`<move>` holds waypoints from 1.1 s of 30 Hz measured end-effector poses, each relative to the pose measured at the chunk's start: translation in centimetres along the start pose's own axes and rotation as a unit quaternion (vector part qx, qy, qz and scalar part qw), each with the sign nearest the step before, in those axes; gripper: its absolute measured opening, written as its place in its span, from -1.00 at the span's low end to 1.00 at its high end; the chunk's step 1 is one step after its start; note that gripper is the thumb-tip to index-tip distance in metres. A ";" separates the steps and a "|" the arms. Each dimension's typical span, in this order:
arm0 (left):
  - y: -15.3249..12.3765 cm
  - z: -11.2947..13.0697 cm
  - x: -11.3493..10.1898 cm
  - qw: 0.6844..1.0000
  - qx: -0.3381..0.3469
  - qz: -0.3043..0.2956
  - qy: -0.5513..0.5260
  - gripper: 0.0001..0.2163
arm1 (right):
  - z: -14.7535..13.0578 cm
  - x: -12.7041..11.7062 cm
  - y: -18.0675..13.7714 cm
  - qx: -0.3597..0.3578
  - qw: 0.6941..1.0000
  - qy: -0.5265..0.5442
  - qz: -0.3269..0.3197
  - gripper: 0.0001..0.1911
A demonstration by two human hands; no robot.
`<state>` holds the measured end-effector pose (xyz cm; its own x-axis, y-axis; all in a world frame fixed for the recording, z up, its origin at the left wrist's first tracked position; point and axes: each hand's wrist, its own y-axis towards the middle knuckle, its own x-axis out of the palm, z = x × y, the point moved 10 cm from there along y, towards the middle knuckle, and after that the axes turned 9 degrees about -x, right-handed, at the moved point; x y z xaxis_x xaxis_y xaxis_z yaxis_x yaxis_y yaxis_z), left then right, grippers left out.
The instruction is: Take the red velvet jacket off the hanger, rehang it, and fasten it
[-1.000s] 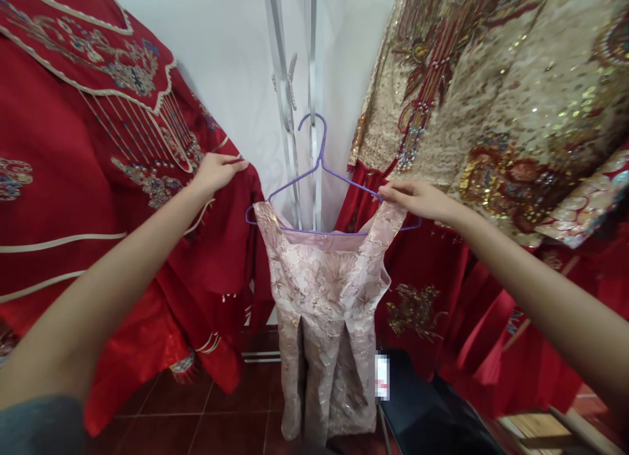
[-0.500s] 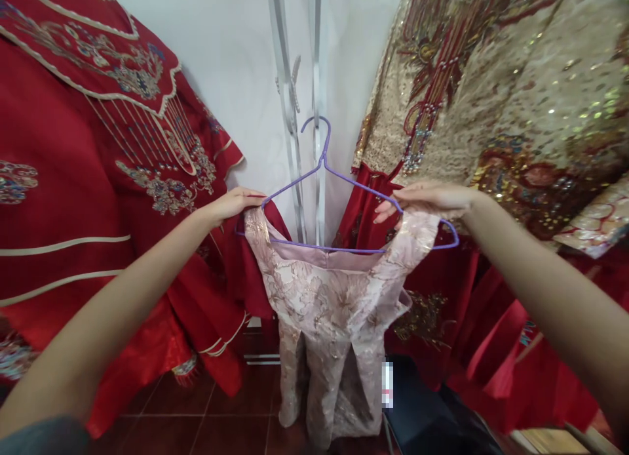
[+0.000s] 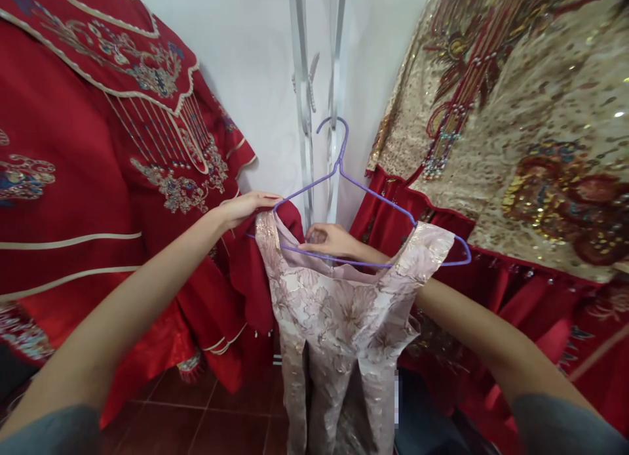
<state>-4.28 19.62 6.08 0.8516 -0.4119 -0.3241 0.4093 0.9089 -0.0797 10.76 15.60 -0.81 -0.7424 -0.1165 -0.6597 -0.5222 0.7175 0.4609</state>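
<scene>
In the middle, the pink dress [image 3: 344, 311] hangs on a purple hanger [image 3: 339, 166]; your left hand [image 3: 248, 207] grasps its left strap [image 3: 268, 240], while I cannot tell whether your right hand [image 3: 330, 240], behind the neckline [image 3: 339, 273], holds anything

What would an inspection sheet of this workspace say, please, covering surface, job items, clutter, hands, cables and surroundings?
Surface: dark red tiled floor.
Job items: pink floral dress hanging on a purple hanger.
Clutter: dark object low beside the dress, unidentifiable.
Hands: left hand at the left strap, grip unclear; right hand behind the hanger, fingers curled, hold unclear.
Cables: nothing clearly seen.
Surroundings: red embroidered garment left, gold sequined garment right, white wall behind.
</scene>
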 end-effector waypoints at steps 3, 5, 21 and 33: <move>0.0 0.0 -0.2 1.000 -0.004 0.011 0.015 -0.67 | -0.7 1.2 0.8 -0.031 0.999 0.030 0.008 -0.59; 0.0 -0.1 -0.3 1.000 -0.008 0.014 0.027 -0.68 | -0.5 1.6 1.0 -0.031 0.994 0.100 0.009 -0.61; 0.3 -0.2 0.2 1.000 -0.009 -0.017 -0.023 -0.76 | -0.1 -2.7 -0.8 0.043 0.966 0.256 -0.006 -0.52; 0.2 -0.1 -0.3 0.999 0.011 0.020 0.033 -0.83 | -3.0 -0.4 -5.7 -0.001 0.957 0.143 -0.253 -0.72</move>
<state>-4.46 19.90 6.10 0.8440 -0.3698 -0.3885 0.3831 0.9226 -0.0458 12.80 9.52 -1.37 -0.4794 -0.6315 -0.6095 -0.8455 0.5183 0.1281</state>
